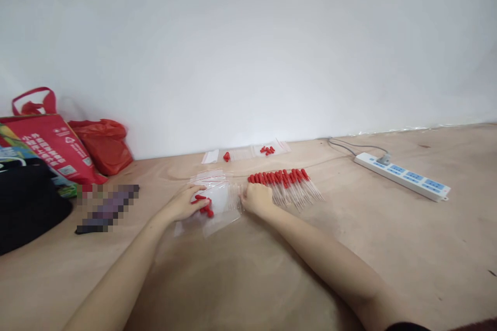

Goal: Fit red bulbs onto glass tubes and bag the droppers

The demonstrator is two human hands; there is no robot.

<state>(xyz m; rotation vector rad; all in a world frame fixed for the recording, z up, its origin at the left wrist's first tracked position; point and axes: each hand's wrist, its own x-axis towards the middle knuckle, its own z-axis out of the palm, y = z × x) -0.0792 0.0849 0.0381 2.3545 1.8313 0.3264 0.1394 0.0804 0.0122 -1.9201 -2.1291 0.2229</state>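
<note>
Droppers (285,180) lie assembled; bulbs (210,213) and bare tubes (234,197) remain loose; left hand (182,204) rests open at bulbs; right hand (258,197) curls, grip hidden

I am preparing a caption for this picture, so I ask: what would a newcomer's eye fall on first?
Most likely the row of red-topped clear tubes near the middle, just right of the right hand. Next may come the red printed bag at the far left and the white power strip with blue sockets at the right.
</note>
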